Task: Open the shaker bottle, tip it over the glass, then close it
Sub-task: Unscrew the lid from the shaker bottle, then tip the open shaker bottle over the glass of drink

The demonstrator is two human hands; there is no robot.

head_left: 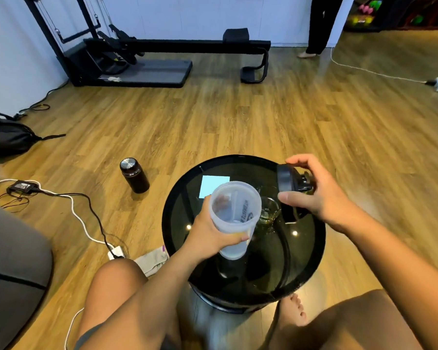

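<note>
Left hand [208,231] wraps the open bottle [234,218]; right hand [311,193], at its 2 o'clock, pinches the lid [286,178] above the glass [268,210].

Shaker bottle [234,215]: translucent frosted plastic, dark lettering on the wall, lid off, mouth open toward the camera. Held clear of the surface, tilted slightly. A little pale liquid sits at the bottom.

Lid [292,181]: dark grey/black, with a flip cap on top; separate from the bottle, up and to its right, turned on its side.

Glass [269,210]: small, clear, upright on the dark round surface [311,248], just right of the bottle and partly hidden behind it. Contents cannot be judged.
</note>
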